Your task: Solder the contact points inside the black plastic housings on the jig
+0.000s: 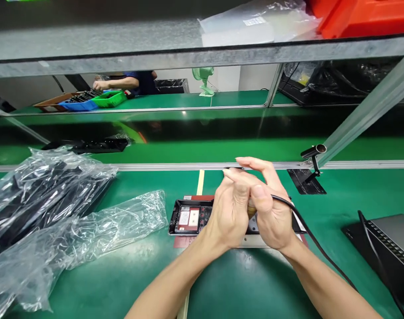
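Note:
My left hand (229, 215) and my right hand (272, 217) are close together over a black plastic housing (172, 216) on the bench. The left fingers are closed, and a small dark edge (234, 168) shows at their tips. My right hand is curled, its index finger reaching toward that edge. Between the palms a yellowish-brown piece (251, 209) is partly visible; the hands hide the rest. A black cable (308, 232) comes out at the right thumb and trails to the lower right. Inside the housing's left part are white labels (184, 217) and round red-and-black openings.
Clear plastic bags (122, 221) with dark parts lie left. On the right are a black-and-grey device (393, 239) and a small black stand (313, 161). A metal shelf beam (188, 60) crosses above. Beyond, a co-worker's arm (122, 83) is over coloured bins (110, 99).

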`<state>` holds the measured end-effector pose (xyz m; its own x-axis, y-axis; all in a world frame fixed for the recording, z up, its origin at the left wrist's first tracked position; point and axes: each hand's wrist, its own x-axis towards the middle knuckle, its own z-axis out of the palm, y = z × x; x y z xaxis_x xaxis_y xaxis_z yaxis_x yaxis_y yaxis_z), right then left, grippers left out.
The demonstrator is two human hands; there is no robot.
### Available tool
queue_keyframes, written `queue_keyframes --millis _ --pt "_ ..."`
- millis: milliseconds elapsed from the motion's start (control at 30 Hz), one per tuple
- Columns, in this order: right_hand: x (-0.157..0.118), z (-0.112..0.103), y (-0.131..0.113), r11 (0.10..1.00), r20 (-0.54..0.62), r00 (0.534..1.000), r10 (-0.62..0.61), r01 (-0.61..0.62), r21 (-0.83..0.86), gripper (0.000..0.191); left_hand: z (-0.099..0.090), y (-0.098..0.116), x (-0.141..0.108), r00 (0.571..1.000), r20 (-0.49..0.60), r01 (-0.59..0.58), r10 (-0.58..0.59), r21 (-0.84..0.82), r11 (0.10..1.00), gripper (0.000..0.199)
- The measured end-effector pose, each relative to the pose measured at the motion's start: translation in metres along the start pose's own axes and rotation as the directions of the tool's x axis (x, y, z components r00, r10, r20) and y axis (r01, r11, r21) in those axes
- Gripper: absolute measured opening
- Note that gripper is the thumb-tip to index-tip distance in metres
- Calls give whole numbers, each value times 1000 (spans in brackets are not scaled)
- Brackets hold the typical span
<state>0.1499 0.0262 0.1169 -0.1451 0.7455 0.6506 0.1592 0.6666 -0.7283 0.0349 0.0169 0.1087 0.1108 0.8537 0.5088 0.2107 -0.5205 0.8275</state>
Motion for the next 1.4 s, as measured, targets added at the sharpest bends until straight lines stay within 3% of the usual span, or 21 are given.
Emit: queue_keyframes --millis 67,167,233,300,433,600,733,1400 --pt "0 0 -1 1000 -18 1000 -15 16 20 39 -9 -9 -3 1000 -21 -2 3 29 1000 69" --pt "-2 4 0 987 -61 996 64 -54 154 42 -25 -33 -16 998 -42 49 -41 196 979 53" --pt "-4 7 1 950 -67 984 166 -142 280 41 -36 -51 -28 998 -1 57 -61 379 924 40" --pt "-5 11 0 904 -56 968 244 -206 375 42 -46 -67 -40 996 53 44 -76 454 890 33" --pt "-5 18 -4 871 -115 951 288 -210 445 44 -52 -84 -57 972 177 27 -157 576 817 39" --pt "-1 22 -8 829 -142 937 320 -204 520 44 -43 -88 -65 966 230 -80 -118 699 710 51" --pt "2 22 -9 847 -137 944 300 -198 494 48 -39 -92 -67 971 227 -121 -76 741 660 52" --pt "3 24 -10 836 -170 928 331 -204 510 49 -37 -91 -69 976 201 -106 -87 780 617 55"
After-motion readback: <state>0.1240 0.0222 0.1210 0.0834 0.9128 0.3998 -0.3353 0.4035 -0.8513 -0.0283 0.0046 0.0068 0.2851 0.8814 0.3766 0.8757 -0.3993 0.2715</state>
